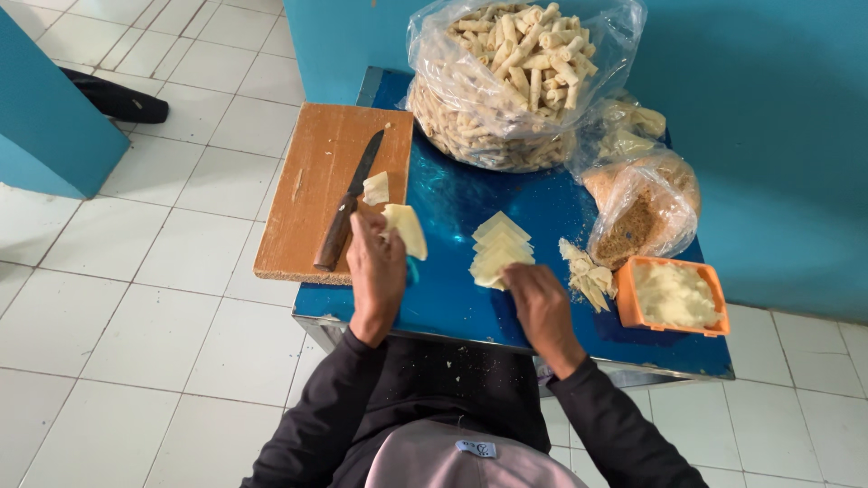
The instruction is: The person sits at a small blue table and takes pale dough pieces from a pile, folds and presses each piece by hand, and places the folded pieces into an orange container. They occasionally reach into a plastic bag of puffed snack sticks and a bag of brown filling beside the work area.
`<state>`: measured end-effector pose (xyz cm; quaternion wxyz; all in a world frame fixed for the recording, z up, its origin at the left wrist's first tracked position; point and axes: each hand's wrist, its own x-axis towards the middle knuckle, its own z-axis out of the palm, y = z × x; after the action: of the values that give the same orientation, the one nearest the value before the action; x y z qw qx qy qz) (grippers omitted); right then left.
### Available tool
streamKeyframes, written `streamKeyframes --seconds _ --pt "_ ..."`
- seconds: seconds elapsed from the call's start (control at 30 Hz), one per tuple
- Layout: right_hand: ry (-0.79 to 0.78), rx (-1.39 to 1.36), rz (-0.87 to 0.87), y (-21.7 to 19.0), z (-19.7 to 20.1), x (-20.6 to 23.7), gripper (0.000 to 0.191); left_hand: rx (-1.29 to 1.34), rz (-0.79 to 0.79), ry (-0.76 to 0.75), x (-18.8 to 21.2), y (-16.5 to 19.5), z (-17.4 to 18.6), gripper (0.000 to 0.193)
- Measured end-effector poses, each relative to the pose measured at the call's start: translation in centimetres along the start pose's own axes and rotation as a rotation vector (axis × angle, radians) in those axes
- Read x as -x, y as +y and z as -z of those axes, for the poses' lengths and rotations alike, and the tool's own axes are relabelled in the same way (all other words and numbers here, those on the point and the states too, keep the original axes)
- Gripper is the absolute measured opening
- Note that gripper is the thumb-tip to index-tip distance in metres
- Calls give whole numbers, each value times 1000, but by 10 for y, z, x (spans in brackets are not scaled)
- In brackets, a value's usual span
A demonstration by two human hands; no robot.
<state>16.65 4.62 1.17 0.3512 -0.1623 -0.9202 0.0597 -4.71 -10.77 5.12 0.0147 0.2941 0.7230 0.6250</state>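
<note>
Left hand fingers closed on a pale wrapper sheet, held above the blue tabletop beside the cutting board. Right hand fingers rest loosely curled on the fanned stack of wrappers (long axis pointing away from the person), orange filling tub further right.

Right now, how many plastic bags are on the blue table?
3: a big clear bag of rolls at the back, a small crumpled bag to its right, and a bag of brown crumbs nearer the orange tub.
</note>
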Motion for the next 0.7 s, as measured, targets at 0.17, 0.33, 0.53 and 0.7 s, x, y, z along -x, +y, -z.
streamKeyframes --seconds 0.17,0.33,0.53,0.7 --pt "-94 23 25 -20 11 8 19 -131 -380 107 -1 -5 14 42" --pt "-104 2 -6 -38 24 0 25 -483 -259 41 0 -16 15 49" --pt "82 157 -193 -25 101 8 35 -682 -315 5 6 -20 19 57" --pt "-179 658 -450 9 166 45 53 -722 -263 -37 7 -16 18 68"
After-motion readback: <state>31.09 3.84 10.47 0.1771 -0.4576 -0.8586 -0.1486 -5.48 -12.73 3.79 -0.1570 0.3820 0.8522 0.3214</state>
